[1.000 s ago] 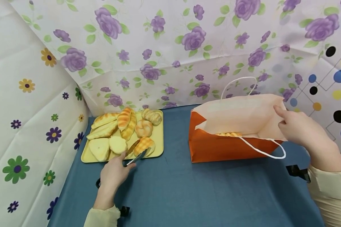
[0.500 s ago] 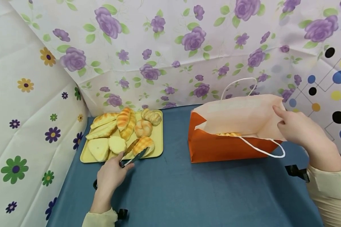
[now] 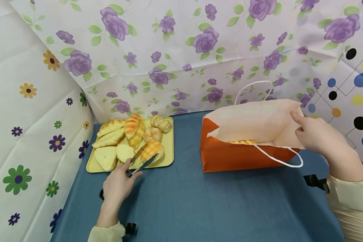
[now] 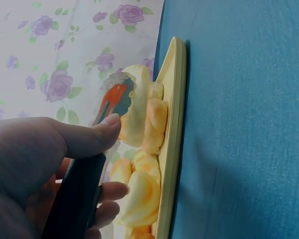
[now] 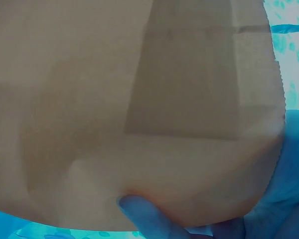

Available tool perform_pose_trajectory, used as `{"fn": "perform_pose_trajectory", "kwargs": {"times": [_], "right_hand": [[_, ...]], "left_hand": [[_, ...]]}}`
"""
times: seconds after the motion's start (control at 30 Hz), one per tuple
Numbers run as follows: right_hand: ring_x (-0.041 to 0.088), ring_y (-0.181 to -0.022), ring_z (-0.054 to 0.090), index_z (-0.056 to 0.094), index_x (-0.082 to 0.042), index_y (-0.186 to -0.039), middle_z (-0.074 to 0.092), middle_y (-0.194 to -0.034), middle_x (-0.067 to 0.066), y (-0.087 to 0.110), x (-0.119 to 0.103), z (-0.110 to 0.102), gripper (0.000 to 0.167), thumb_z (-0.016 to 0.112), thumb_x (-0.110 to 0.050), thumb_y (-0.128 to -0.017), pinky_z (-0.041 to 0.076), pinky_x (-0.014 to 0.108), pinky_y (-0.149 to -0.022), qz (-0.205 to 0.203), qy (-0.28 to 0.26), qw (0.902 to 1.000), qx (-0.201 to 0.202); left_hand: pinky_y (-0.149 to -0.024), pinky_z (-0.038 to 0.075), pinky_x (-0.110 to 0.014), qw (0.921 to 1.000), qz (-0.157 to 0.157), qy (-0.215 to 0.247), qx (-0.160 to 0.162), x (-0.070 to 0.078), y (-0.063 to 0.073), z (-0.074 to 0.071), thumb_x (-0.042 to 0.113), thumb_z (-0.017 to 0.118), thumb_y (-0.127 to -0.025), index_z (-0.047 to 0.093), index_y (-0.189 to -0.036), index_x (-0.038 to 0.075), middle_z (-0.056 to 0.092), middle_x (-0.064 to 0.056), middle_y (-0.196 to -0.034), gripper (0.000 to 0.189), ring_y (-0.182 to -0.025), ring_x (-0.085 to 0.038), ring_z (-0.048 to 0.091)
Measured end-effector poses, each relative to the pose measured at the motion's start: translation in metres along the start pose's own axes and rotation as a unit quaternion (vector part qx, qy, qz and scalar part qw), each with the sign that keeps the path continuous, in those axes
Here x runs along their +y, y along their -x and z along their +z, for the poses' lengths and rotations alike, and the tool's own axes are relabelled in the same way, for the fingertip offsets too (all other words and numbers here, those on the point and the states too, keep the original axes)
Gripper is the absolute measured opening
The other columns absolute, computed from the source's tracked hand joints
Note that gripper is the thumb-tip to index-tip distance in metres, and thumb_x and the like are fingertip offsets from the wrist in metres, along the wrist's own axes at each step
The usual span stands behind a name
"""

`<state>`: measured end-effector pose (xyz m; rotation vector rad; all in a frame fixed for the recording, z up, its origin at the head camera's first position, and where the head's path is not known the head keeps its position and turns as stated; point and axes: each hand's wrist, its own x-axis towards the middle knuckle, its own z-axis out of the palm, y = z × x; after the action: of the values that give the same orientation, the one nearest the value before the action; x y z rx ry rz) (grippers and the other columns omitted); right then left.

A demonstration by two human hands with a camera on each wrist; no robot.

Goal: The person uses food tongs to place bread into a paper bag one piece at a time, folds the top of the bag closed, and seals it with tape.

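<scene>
My left hand grips a pair of dark-tipped tongs by the handle. Between the tong arms is a round bread bun with a golden checkered top, above the front of the yellow tray. The left wrist view shows the tongs' black handle in the palm and the bun up at the tips. My right hand pinches the right-hand edge of an orange paper bag, thumb inside its pale mouth. A ridged yellow piece shows just inside the bag.
More breads lie on the tray: long loaves, a knotted roll, a twisted roll and pale flat pieces. White rope handles stick out from the bag. A flowered curtain stands behind the blue tabletop.
The tongs have closed in on the checkered bun, and it has risen slightly from its place on the tray. My right hand and the bag stay where they were.
</scene>
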<state>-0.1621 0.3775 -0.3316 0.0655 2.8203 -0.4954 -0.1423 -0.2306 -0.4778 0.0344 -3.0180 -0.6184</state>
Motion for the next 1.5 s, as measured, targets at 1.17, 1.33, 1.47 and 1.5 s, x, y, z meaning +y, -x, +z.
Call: {"fn": "perform_pose_trajectory", "kwargs": {"times": [1.17,1.33,1.47,1.5], "right_hand": [[0.030,-0.065,0.053,0.004,-0.006,-0.170,0.066,-0.097,0.028,0.001,0.003,0.001,0.070,0.036,-0.014,-0.108,0.041,0.043,-0.055,-0.005,-0.005,1.0000,-0.001],[0.030,-0.066,0.054,0.004,-0.006,-0.170,0.067,-0.097,0.027,0.001,0.003,0.001,0.070,0.037,-0.014,-0.109,0.041,0.043,-0.055,-0.005,-0.004,1.0000,-0.002],[0.029,-0.065,0.054,0.005,-0.005,-0.170,0.067,-0.104,0.033,0.001,0.003,0.001,0.070,0.037,-0.014,-0.109,0.042,0.043,-0.055,-0.007,-0.003,1.0000,0.004],[0.030,-0.063,0.052,0.005,-0.005,-0.170,0.066,-0.099,0.030,0.001,0.003,0.001,0.070,0.037,-0.014,-0.109,0.041,0.042,-0.054,-0.007,-0.004,1.0000,0.004]], "left_hand": [[-0.052,0.043,-0.037,0.9673,0.156,0.026,0.198,0.055,0.001,-0.027,0.031,0.096,-0.082,0.068,-0.147,0.010,0.070,-0.010,-0.096,0.073,-0.064,-0.020,0.057],[-0.050,0.039,-0.034,0.9576,0.183,0.031,0.220,0.064,0.000,-0.032,0.031,0.097,-0.081,0.069,-0.146,0.011,0.065,-0.006,-0.088,0.073,-0.063,-0.017,0.052],[-0.049,0.034,-0.032,0.9506,0.202,0.037,0.233,0.073,-0.001,-0.037,0.031,0.097,-0.080,0.069,-0.146,0.012,0.060,-0.003,-0.084,0.075,-0.062,-0.015,0.046],[-0.048,0.034,-0.031,0.9488,0.206,0.040,0.236,0.076,-0.001,-0.039,0.031,0.097,-0.079,0.069,-0.146,0.012,0.061,-0.003,-0.085,0.075,-0.063,-0.015,0.047]]}}
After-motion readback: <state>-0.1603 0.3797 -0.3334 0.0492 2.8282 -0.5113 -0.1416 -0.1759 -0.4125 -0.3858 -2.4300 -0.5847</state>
